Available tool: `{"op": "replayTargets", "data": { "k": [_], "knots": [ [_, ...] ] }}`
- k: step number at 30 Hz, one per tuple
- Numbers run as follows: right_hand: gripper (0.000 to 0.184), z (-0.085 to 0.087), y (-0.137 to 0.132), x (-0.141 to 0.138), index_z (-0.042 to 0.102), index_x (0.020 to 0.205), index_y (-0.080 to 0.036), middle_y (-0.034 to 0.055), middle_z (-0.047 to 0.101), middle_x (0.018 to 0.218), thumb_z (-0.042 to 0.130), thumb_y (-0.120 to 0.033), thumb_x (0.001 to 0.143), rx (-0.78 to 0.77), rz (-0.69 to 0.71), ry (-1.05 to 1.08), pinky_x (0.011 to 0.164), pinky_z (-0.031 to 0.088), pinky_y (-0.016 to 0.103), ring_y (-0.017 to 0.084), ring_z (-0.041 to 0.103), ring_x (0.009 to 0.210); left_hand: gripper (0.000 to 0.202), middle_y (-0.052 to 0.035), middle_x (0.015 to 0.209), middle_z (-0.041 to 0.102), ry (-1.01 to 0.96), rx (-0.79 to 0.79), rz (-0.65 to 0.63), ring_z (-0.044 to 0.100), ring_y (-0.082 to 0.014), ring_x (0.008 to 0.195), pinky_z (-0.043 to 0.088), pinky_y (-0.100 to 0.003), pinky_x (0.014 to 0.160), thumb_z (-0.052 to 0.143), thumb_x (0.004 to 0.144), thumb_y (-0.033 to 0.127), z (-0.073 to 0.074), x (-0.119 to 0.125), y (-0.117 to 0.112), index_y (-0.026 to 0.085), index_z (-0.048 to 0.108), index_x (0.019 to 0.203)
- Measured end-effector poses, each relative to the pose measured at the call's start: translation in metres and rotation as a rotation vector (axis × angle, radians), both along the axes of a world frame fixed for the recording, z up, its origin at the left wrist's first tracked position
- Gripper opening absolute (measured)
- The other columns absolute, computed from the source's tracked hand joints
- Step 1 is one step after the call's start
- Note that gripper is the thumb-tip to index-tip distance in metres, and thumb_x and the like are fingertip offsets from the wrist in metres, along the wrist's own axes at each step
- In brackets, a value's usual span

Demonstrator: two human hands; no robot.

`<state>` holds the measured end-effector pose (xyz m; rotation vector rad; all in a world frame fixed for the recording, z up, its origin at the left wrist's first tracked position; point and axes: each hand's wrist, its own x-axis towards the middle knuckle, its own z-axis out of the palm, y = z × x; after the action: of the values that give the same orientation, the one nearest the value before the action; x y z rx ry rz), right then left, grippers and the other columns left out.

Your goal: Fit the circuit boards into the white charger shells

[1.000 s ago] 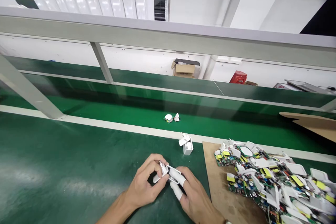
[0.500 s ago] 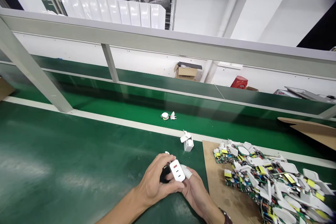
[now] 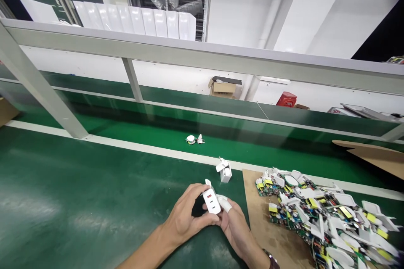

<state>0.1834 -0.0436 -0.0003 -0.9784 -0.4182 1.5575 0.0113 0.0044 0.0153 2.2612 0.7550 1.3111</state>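
A white charger (image 3: pixel 211 202) with a red port and two dark slots on its face is held between both hands over the green bench. My left hand (image 3: pixel 186 212) grips it from the left, thumb along the lower edge and fingers over the top. My right hand (image 3: pixel 232 222) closes on its right side, and one of its fingers wears a white cover. A small white piece shows above the charger's top. Just beyond my hands, a white charger casing (image 3: pixel 225 174) stands on the bench with a white part resting on top.
To the right, a pile of circuit boards with white parts (image 3: pixel 328 214) lies on a brown board (image 3: pixel 252 201). Small white-and-green pieces (image 3: pixel 191 139) lie on the green belt (image 3: pixel 151 128) beyond the pale strip. A metal frame (image 3: pixel 63 92) rises at the left.
The charger has shifted slightly up and left in my hands, and the white piece above it shows more. The small pieces on the belt have moved left.
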Motion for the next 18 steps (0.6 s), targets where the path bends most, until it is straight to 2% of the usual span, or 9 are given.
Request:
{"op": "replayTargets", "data": {
  "k": [4, 5, 7, 9, 12, 16, 18],
  "knots": [
    [0.059, 0.001, 0.0, 0.0, 0.078, 0.101, -0.014, 0.0117, 0.081, 0.098, 0.097, -0.056, 0.064, 0.053, -0.028, -0.01, 0.076, 0.062, 0.042, 0.03, 0.076, 0.089, 0.07, -0.0124, 0.126, 0.07, 0.02, 0.007, -0.037, 0.071, -0.0277, 0.114, 0.063, -0.039, 0.098, 0.074, 0.092, 0.061, -0.006, -0.006, 0.003, 0.025, 0.048, 0.146],
    [0.059, 0.001, 0.0, 0.001, 0.079, 0.102, -0.014, 0.0121, 0.081, 0.099, 0.098, -0.055, 0.064, 0.066, -0.038, -0.013, 0.074, 0.062, 0.04, 0.029, 0.076, 0.089, 0.067, -0.0126, 0.128, 0.07, 0.026, -0.004, -0.027, 0.071, -0.0274, 0.115, 0.062, -0.039, 0.098, 0.066, 0.096, 0.064, -0.007, -0.008, 0.007, 0.025, 0.047, 0.147],
    [0.058, 0.001, 0.001, 0.002, 0.079, 0.101, -0.014, 0.0125, 0.082, 0.1, 0.099, -0.052, 0.062, 0.071, -0.059, -0.002, 0.07, 0.062, 0.037, 0.027, 0.075, 0.086, 0.051, -0.0122, 0.133, 0.068, 0.08, -0.04, 0.07, 0.069, -0.0258, 0.118, 0.061, -0.04, 0.102, 0.053, 0.105, 0.058, -0.006, -0.013, 0.023, 0.025, 0.05, 0.145],
    [0.054, 0.003, 0.002, 0.004, 0.078, 0.097, -0.014, 0.0123, 0.082, 0.096, 0.099, -0.05, 0.063, 0.057, -0.066, 0.03, 0.065, 0.061, 0.035, 0.025, 0.074, 0.081, 0.037, -0.0118, 0.139, 0.065, 0.176, -0.072, 0.222, 0.065, -0.0255, 0.127, 0.055, -0.042, 0.111, 0.052, 0.106, 0.045, -0.002, -0.018, 0.053, 0.024, 0.056, 0.137],
    [0.047, 0.007, 0.001, 0.006, 0.078, 0.093, -0.011, 0.0137, 0.081, 0.089, 0.093, -0.049, 0.07, 0.05, -0.028, 0.07, 0.063, 0.061, 0.035, 0.022, 0.072, 0.069, 0.038, -0.015, 0.149, 0.058, 0.247, -0.108, 0.356, 0.051, -0.0314, 0.144, 0.039, -0.05, 0.126, 0.064, 0.098, 0.037, 0.004, -0.023, 0.115, 0.019, 0.062, 0.132],
    [0.044, 0.011, 0.0, 0.01, 0.079, 0.095, -0.007, 0.0162, 0.08, 0.086, 0.088, -0.045, 0.074, 0.066, 0.012, 0.151, 0.061, 0.06, 0.03, 0.019, 0.071, 0.064, 0.052, -0.0215, 0.154, 0.052, 0.32, -0.239, 0.512, 0.042, -0.04, 0.15, 0.035, -0.061, 0.125, 0.072, 0.092, 0.031, 0.002, -0.027, 0.199, 0.013, 0.059, 0.139],
    [0.046, 0.012, 0.001, 0.013, 0.079, 0.096, -0.007, 0.0163, 0.08, 0.086, 0.089, -0.045, 0.073, 0.068, 0.004, 0.175, 0.059, 0.059, 0.029, 0.019, 0.07, 0.063, 0.054, -0.0197, 0.155, 0.052, 0.35, -0.306, 0.57, 0.044, -0.0403, 0.148, 0.037, -0.065, 0.122, 0.074, 0.094, 0.034, -0.002, -0.028, 0.228, 0.014, 0.058, 0.142]
  ]
}}
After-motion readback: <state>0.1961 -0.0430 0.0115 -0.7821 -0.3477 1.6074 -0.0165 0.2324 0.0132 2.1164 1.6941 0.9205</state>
